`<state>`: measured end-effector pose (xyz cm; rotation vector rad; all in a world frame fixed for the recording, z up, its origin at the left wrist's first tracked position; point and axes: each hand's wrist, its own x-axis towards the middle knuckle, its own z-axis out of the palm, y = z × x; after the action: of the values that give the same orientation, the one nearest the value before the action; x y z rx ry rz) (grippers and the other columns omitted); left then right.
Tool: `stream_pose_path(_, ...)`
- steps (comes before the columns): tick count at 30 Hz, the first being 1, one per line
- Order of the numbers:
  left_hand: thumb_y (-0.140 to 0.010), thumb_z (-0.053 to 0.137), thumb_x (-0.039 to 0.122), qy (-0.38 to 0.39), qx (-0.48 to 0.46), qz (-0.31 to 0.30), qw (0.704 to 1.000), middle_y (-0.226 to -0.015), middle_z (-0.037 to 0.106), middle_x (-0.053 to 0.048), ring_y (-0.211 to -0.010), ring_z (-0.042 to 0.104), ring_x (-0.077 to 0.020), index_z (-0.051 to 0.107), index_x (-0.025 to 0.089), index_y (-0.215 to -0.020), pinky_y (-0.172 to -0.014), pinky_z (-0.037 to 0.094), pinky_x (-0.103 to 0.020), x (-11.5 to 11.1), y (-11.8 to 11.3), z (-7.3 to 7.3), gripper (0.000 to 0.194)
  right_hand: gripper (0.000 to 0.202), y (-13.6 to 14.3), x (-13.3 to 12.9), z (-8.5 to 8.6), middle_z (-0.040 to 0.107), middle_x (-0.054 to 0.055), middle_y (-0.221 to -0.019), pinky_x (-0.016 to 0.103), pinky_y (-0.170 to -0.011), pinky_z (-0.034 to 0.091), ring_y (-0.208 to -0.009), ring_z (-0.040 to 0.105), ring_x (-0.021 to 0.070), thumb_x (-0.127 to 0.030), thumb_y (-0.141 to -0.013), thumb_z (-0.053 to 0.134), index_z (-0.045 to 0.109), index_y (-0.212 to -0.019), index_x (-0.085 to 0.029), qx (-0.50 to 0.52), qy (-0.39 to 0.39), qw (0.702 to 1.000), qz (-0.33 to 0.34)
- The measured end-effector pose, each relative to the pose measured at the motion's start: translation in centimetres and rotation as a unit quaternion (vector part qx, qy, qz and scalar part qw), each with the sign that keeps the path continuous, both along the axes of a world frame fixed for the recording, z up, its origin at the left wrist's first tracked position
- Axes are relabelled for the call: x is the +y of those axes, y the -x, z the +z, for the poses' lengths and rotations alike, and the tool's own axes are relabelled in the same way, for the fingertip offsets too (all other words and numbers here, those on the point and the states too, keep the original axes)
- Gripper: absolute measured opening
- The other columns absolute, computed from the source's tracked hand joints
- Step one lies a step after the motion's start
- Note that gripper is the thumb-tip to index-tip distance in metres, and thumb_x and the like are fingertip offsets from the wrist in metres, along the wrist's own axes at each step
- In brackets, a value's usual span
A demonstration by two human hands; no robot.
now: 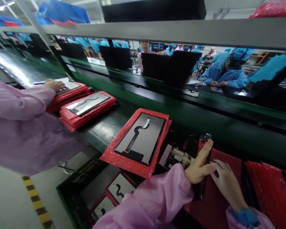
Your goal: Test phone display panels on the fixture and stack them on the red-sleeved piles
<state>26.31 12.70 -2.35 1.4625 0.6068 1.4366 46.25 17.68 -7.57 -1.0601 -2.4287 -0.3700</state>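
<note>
My left hand (200,163) is closed on a thin dark panel (202,189), seen nearly edge-on, its fingers running along one side. Beside it, my right hand (227,181) has bent fingers pressed together by the left thumb; what they pinch, if anything, is hidden. Under both hands lies a dark red mat (220,206). To the left, a display panel (152,133) with a curved black flex cable (133,140) rests on a stack of red bubble-wrap bags (112,156). A small assembly with tape (177,156) sits between that stack and my left hand.
Red bubble bags (271,187) lie at the right. More panels (88,103) on red bags stand farther left, where a co-worker's hand (54,85) rests on another stack. Below left is a dark bin (78,190) with panels. A grey shelf beam (157,33) crosses overhead.
</note>
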Motion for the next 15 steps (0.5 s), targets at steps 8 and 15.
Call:
stream_pose_path(8, -0.096, 0.054, 0.053, -0.003, 0.02, 0.005, 1.0, -0.174, 0.005, -0.009, -0.16, 0.002, -0.0272, 0.014, 0.018, -0.165, -0.131, 0.003, -0.046, -0.1, 0.0, 0.2, 0.087, 0.037, 0.2, -0.2, 0.0, 0.071, 0.015, -0.109, 0.04, -0.086, 0.056, -0.099, 0.064, 0.0278, -0.027, -0.103, 0.039, 0.07, -0.109, -0.009, -0.033, -0.036, 0.999, 0.002)
stream_pose_path(15, -0.095, 0.053, 0.057, 0.0, 0.038, 0.0, 0.999, -0.174, 0.003, -0.01, -0.16, 0.0, -0.028, 0.012, 0.018, -0.165, -0.13, 0.002, -0.047, -0.1, 0.1, 0.4, 0.09, 0.029, 1.0, -1.0, 0.5, 0.073, 0.016, -0.113, 0.037, -0.078, 0.057, -0.099, 0.068, 0.0276, -0.015, -0.097, 0.045, 0.07, -0.109, -0.009, -0.099, -0.054, 0.993, -0.044)
